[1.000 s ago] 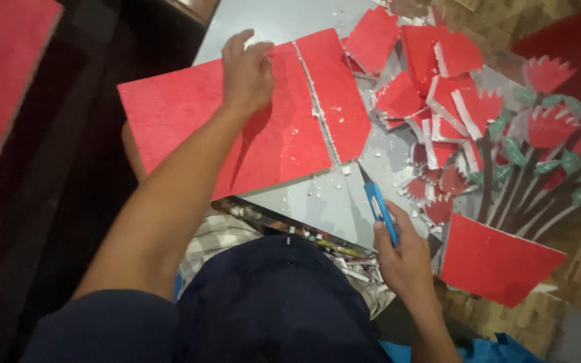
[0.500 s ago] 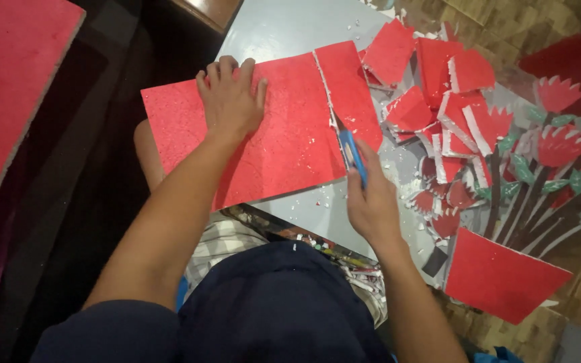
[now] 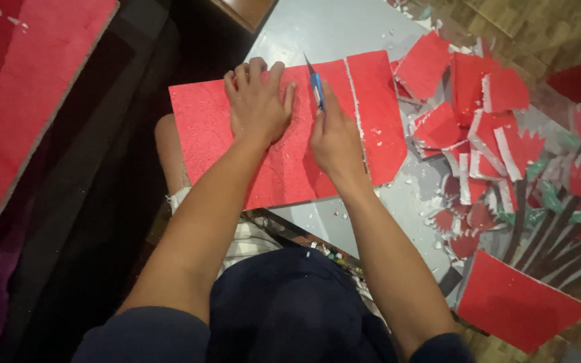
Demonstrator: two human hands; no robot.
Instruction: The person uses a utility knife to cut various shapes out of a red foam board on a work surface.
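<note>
On the grey table [image 3: 331,27], red foam sheet [image 3: 210,134] lying flat, left hand [image 3: 258,101] pressed open-palmed on it, right hand [image 3: 334,138] clenched around blue craft knife [image 3: 317,87], blade on sheet, cut red pieces [image 3: 465,107] just beside.

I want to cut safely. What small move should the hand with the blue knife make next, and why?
Probably draw the blue utility knife straight toward the body. Its blade sits near the far edge of the red foam sheet, the right hand grips it, and the left hand presses the sheet flat beside the line.
</note>
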